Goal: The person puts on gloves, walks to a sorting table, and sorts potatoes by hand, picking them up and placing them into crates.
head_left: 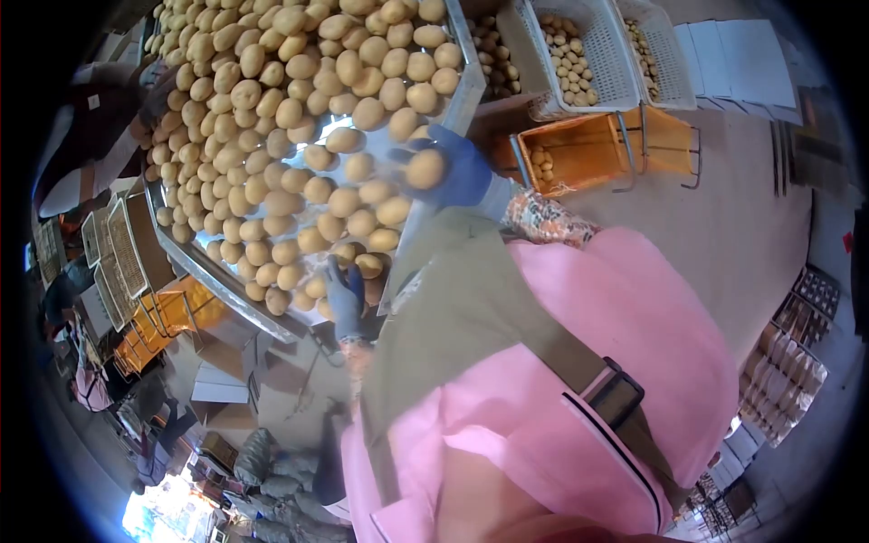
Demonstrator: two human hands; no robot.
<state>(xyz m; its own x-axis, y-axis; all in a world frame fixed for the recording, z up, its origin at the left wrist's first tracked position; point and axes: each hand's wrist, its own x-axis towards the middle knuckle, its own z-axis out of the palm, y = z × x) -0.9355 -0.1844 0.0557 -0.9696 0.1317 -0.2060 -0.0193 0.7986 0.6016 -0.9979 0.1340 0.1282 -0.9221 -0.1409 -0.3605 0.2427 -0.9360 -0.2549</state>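
**Right hand supports one potato at the counter's edge, left hand among the others**

Both hands are wearing gloves. The right one has a potato against its palm, with the blue fingers bent beside it. Probably it is held so because a round potato can roll easily, and the palm makes for it a kind of small bowl. Whether the fingers press it firmly, I cannot tell.

The left hand is low, near the close corner of the counter, with its fingers directed to the potatoes there. The fingers look extended and a little apart, but if they grasp something, I cannot tell, because the view is small at this place.

Potatoes cover most of the counter, crowded on the far side and more loosely between the two hands, where bright surface is seen. This looser spreading perhaps makes each one easier to see and pick. The metal rim seems useful for stopping them from falling.

The apron is very near to the edge, so the arms need not stretch far. On the right side stand a white crate and an orange crate, both with smaller potatoes inside; it seems that they are kept beside the counter to be within easy reach.
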